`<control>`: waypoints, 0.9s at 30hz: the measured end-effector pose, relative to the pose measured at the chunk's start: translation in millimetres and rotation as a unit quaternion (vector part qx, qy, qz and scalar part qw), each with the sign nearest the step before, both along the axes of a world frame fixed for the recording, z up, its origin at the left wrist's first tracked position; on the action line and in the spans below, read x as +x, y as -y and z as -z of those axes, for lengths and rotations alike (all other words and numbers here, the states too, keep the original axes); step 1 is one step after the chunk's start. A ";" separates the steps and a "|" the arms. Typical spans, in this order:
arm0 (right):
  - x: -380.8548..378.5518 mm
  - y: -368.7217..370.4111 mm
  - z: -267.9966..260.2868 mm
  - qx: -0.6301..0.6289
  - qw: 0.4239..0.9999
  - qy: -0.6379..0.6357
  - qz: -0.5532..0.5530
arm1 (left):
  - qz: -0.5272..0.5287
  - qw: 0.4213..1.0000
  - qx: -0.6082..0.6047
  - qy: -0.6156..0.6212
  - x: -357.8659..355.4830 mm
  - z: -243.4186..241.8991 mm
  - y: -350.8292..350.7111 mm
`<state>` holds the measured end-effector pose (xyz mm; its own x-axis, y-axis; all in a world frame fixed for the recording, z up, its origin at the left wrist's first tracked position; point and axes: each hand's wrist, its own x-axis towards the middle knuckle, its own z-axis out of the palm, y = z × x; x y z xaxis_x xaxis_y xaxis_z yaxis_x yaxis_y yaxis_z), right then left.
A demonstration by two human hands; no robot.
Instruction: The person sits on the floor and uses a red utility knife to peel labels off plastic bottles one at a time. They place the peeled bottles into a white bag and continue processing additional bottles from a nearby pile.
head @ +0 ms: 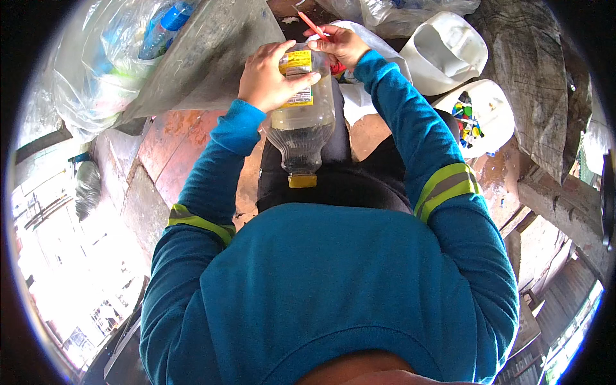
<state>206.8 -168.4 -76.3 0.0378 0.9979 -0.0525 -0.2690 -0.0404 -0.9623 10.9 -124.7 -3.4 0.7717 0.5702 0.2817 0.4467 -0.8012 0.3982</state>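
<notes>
A large clear plastic bottle (pixel 308 139) lies over my lap, its yellow cap (pixel 302 181) pointing toward my body. My left hand (pixel 274 79) grips the bottle's side near its base, the thumb across a yellow and white label (pixel 299 98). Between the fingers of my right hand (pixel 339 45) is a thin tool with a red handle (pixel 312 24), its tip pointing up and away to the left. That hand is beside the bottle's base, and its thumb seems to touch the bottle there. Part of the right fingers is hidden.
At the right stand a cut white plastic container (pixel 416 72) and another white container (pixel 498 115) holding several coloured bottle caps (pixel 467 115). A clear bag (pixel 86 96) with plastic bottles lies at the upper left, against a grey sack (pixel 207 57). Worn reddish flooring (pixel 180 139) shows below it.
</notes>
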 end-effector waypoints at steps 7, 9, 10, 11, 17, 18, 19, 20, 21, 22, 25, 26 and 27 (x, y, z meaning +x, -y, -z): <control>4.6 0.5 -4.9 0.008 0.994 -0.008 -0.113 | -0.104 0.994 -0.011 0.013 -13.3 -7.3 13.7; 2.9 0.2 -6.6 0.002 0.991 0.024 -0.132 | -0.190 0.978 -0.079 0.028 -22.3 -7.1 13.0; -7.0 7.6 -17.8 0.004 0.993 -0.021 -0.117 | -0.183 0.981 -0.062 -0.009 -28.3 -9.7 17.1; -10.4 9.1 -25.2 -0.008 0.994 0.005 -0.107 | -0.194 0.980 -0.052 -0.019 -31.4 -12.3 19.3; -23.3 17.7 -42.0 -0.035 0.993 0.091 -0.058 | -0.237 0.963 -0.064 -0.108 -40.2 -27.4 21.9; -24.7 17.3 -35.1 0.012 0.995 0.090 -0.051 | -0.239 0.964 -0.059 -0.100 -39.0 -28.5 23.0; -23.1 17.6 -30.1 0.006 0.995 0.090 -0.043 | -0.241 0.965 -0.055 -0.093 -38.0 -29.6 24.6; -22.2 19.0 -25.2 0.001 0.995 0.089 -0.035 | -0.242 0.965 -0.050 -0.085 -37.7 -31.0 25.9; -22.6 20.9 -26.4 -0.007 0.996 0.089 -0.027 | -0.246 0.964 -0.054 -0.086 -37.6 -33.2 27.1; -23.3 22.3 -24.3 -0.001 0.996 0.086 -0.021 | -0.250 0.962 -0.059 -0.088 -37.1 -36.5 28.0; -24.0 26.9 -30.0 -0.028 0.997 0.064 -0.015 | -0.245 0.966 -0.061 -0.058 -40.1 -27.7 26.4; -24.6 26.9 -28.4 -0.026 0.999 0.043 -0.012 | -0.240 0.968 -0.060 -0.043 -41.2 -24.4 25.6; -25.6 28.5 -24.4 -0.026 0.999 0.022 -0.008 | -0.242 0.967 -0.076 -0.010 -39.8 -24.1 26.0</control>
<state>181.2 -196.9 -51.9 0.0257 0.9944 -0.1022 -0.2253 -0.0938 -0.9698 -28.9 -150.7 20.7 0.4086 0.8998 0.1531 0.7638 -0.4289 0.4823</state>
